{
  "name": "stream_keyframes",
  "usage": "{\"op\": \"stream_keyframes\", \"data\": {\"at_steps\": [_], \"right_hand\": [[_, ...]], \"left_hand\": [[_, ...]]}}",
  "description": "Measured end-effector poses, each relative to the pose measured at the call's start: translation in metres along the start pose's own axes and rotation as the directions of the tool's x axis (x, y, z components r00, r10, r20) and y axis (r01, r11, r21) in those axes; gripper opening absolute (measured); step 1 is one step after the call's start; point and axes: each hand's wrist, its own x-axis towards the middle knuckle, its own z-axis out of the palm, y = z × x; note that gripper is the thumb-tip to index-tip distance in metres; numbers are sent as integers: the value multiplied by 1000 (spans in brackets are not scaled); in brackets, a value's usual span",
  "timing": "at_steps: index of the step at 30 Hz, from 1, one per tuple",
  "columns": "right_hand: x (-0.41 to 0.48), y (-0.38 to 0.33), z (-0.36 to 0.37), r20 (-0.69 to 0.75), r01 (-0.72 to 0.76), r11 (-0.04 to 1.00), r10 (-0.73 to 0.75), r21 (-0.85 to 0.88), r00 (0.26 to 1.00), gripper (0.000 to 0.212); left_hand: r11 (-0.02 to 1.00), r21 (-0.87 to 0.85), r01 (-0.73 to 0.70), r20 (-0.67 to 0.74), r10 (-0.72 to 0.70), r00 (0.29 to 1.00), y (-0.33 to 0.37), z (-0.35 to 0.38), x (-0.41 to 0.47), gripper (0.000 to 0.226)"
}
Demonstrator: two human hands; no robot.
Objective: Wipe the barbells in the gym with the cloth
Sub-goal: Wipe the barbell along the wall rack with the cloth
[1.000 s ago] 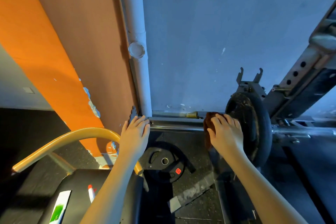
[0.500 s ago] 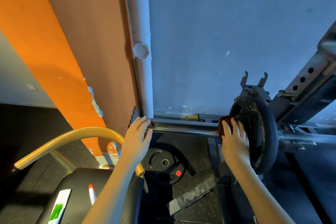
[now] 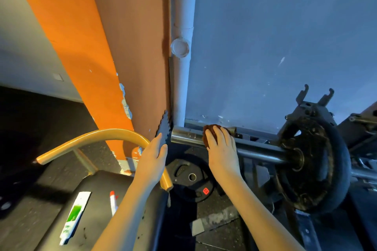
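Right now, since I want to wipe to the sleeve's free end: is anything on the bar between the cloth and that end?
Nothing visible: the barbell sleeve is bare from the brown cloth to its end. The left hand sits just beyond that end.

- Left hand [image 3: 154,157]: fingers straight, held together, pointing forward; holds nothing. Bare forearm reaches in from bottom centre.
- Right hand [image 3: 221,149]: palm down, fingers curled over cloth [image 3: 210,128]. Bare forearm extends from lower right.

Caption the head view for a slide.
Right hand holds a brown cloth on the barbell; left hand open beside its end.
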Motion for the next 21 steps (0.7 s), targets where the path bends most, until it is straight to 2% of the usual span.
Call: {"op": "stream_keyframes", "data": {"at_steps": [4,9,12,15,18,21], "right_hand": [[17,-34,3,26,105,993,-106,44,994,69],[32,-73,13,16,168,982,-170,90,985,69],[38,-94,13,-14,229,968,-229,107,973,55],[39,-108,11,9,333,939,-335,80,942,41],[25,-113,9,13,349,906,-363,240,932,33],[-7,-118,14,51,310,868,-356,389,933,31]], "left_hand": [[991,-93,94,-20,-96,995,-15,-10,-3,52],[988,-117,101,-38,-106,994,-34,-26,-16,44],[987,-121,106,-62,-114,992,-41,-38,-29,33],[981,-126,147,-77,-158,984,-58,-48,-39,43],[969,-125,215,-134,-231,964,-72,-61,-58,45],[958,-119,261,-236,-283,930,-78,-76,-84,39]]}}
